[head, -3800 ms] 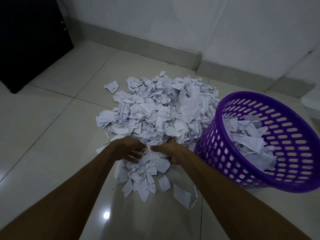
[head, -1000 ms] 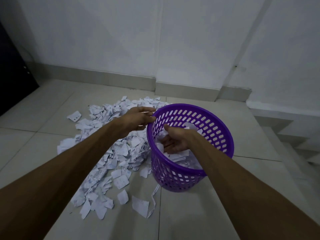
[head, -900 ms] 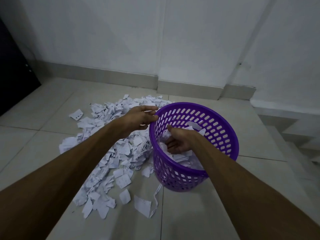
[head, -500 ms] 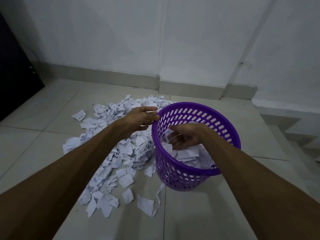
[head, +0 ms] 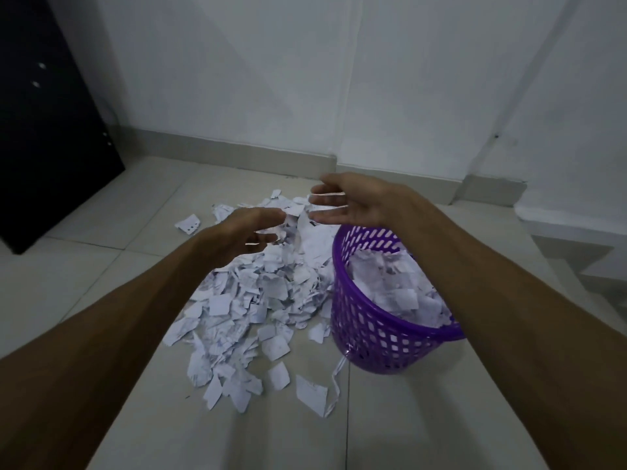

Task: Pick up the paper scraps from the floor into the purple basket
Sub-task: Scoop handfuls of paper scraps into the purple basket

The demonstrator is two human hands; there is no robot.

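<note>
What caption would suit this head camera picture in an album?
Both open hands, left hand and right hand, reach over the paper scraps beside the partly filled purple basket.

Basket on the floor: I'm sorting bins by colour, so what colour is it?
Purple, with a lattice of small holes in its wall; the basket shows in the head view.

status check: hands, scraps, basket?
Left hand and right hand open, empty, above the white paper scrap pile. Purple perforated plastic basket part-filled. Nothing blocking.

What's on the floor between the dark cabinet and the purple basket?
In the head view, bare tile, then the pile of paper scraps, which reaches the purple basket. The dark cabinet stands apart.
</note>
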